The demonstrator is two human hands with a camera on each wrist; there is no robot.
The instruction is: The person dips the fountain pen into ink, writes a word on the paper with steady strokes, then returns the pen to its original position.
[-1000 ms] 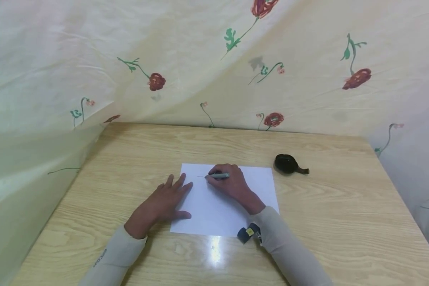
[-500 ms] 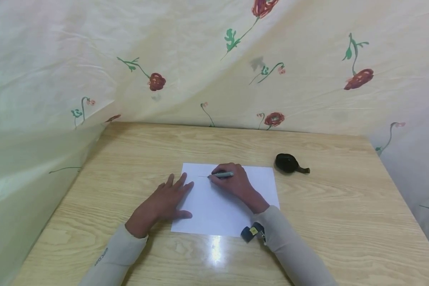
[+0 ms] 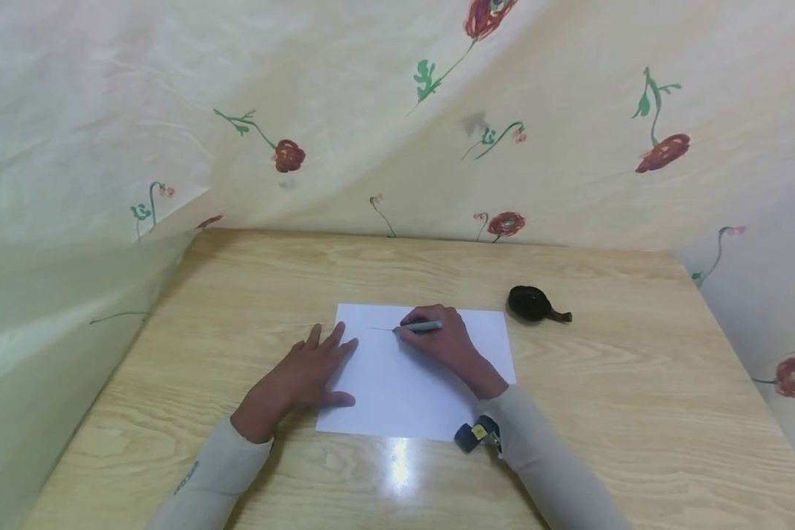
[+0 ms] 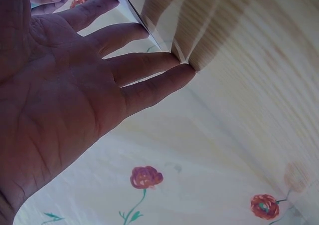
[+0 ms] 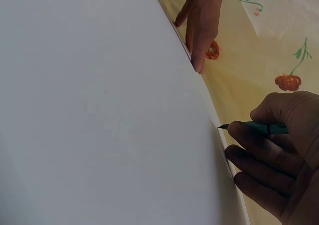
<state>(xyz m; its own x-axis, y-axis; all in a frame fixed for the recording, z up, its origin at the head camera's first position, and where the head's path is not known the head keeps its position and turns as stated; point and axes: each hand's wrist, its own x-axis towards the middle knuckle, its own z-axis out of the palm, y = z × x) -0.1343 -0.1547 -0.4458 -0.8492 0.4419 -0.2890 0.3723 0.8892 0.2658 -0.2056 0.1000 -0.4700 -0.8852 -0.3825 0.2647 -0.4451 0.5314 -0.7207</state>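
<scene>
A white sheet of paper (image 3: pixel 384 397) lies on the wooden table, with a thin dark line (image 3: pixel 379 329) near its far edge. My right hand (image 3: pixel 440 338) pinches a green pen (image 3: pixel 428 325) between thumb and fingers; the dark tip touches the paper at the line's right end. In the right wrist view the pen (image 5: pixel 259 127) slants to its pointed nib. My left hand (image 3: pixel 305 374) rests with fingers spread across the sheet's left edge. The left wrist view shows the palm of that left hand (image 4: pixel 75 80), its fingertips at the sheet's edge and the table.
A small black pan-shaped dish with a short handle (image 3: pixel 530 303) sits beyond the sheet's right corner. The wooden table (image 3: pixel 636 383) meets a flowered cloth (image 3: pixel 344 110) hung behind it and at the sides. A dark device with a yellow mark (image 3: pixel 475 433) is on the right wrist.
My right hand and the pen have moved a little to the right over the paper, and the line has grown longer. The left hand stays in its place.
</scene>
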